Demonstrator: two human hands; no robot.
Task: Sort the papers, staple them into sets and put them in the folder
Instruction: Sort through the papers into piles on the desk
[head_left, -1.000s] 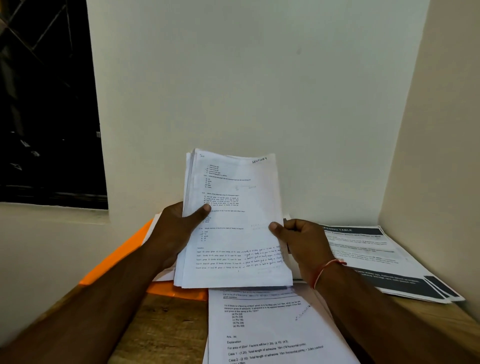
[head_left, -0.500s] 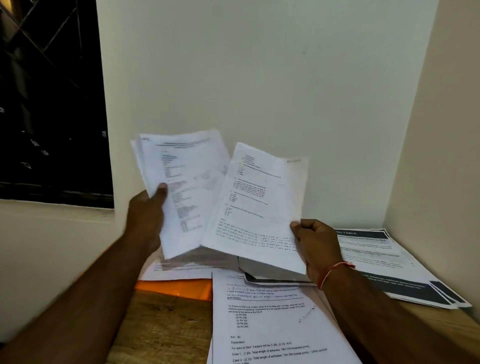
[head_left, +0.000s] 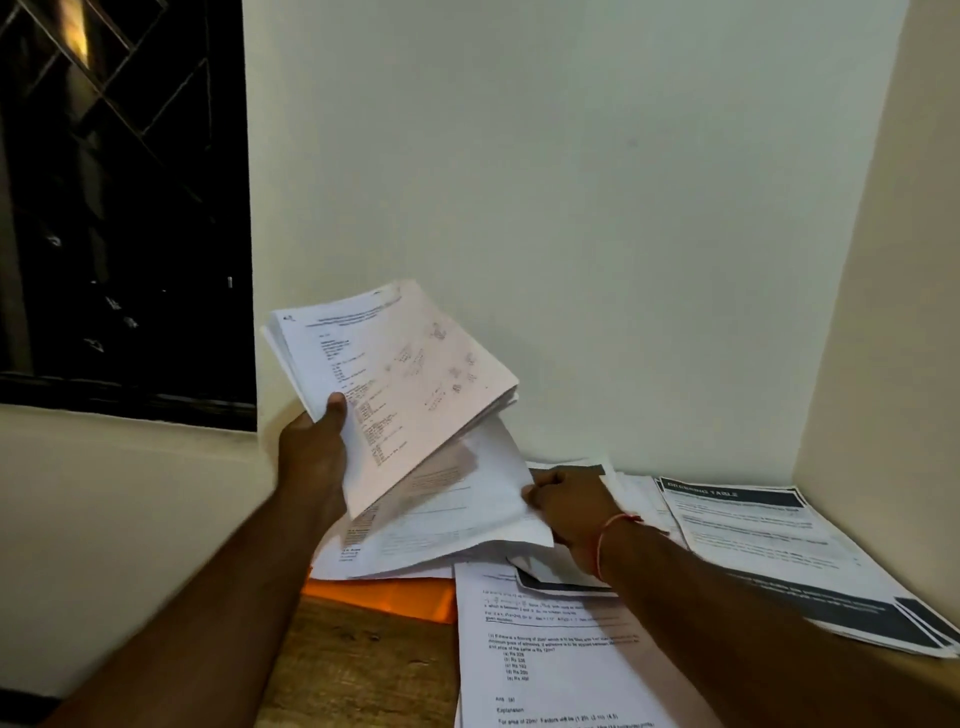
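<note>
White stack (head_left: 400, 384), left hand (head_left: 311, 454), long axis up-left; right hand (head_left: 571, 512) pinches sheet (head_left: 462, 512).

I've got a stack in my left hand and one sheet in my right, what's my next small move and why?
Probably let go of the sheet your right hand pinches: it hangs low over the papers on the orange folder, so it looks ready to drop there. That frees the hand for the stack your left hand holds up.

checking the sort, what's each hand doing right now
Left hand: grips the raised stack of papers.
Right hand: pinches the edge of a loose sheet.
</note>
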